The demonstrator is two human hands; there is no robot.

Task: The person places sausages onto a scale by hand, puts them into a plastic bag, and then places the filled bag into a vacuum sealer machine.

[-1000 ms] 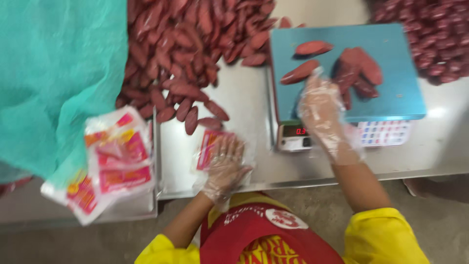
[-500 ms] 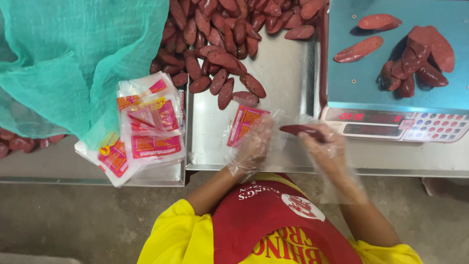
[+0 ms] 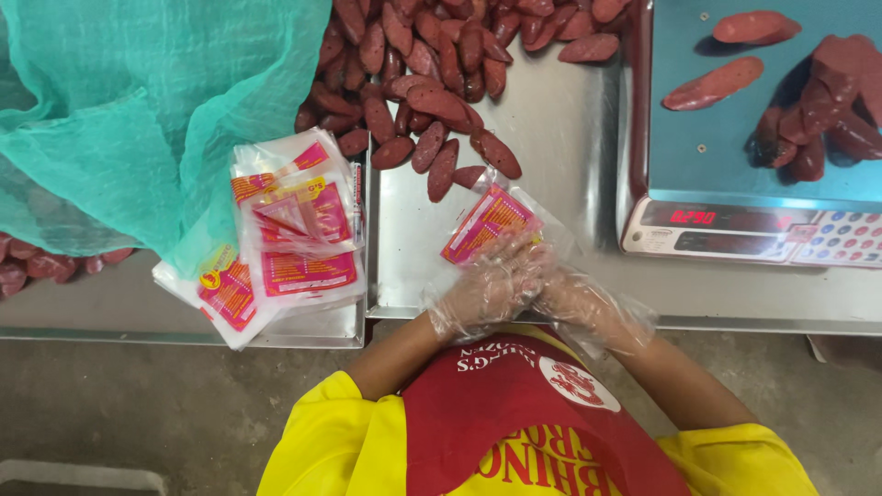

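Both my hands wear clear plastic gloves and meet at the near edge of a steel table [image 3: 560,129]. My left hand [image 3: 473,296] and my right hand [image 3: 581,298] close together on the mouth of a small clear bag [image 3: 487,220] with a red and yellow label. The bag lies flat, pointing away from me. Just beyond it is a heap of dark red sausages [image 3: 432,92]. Whether a sausage sits between my fingers is hidden.
A weighing scale [image 3: 726,220] with a blue platform [image 3: 707,138] stands at the right, carrying several sausages [image 3: 827,119]. A stack of similar labelled bags [image 3: 289,243] lies to the left, partly under a green mesh net [image 3: 138,119]. More sausages [image 3: 37,266] peek out under the net.
A second ago my right hand was at the scale; it brought one sausage to the bag. Now both hands are pressed together at the bag's mouth and that sausage is out of sight.
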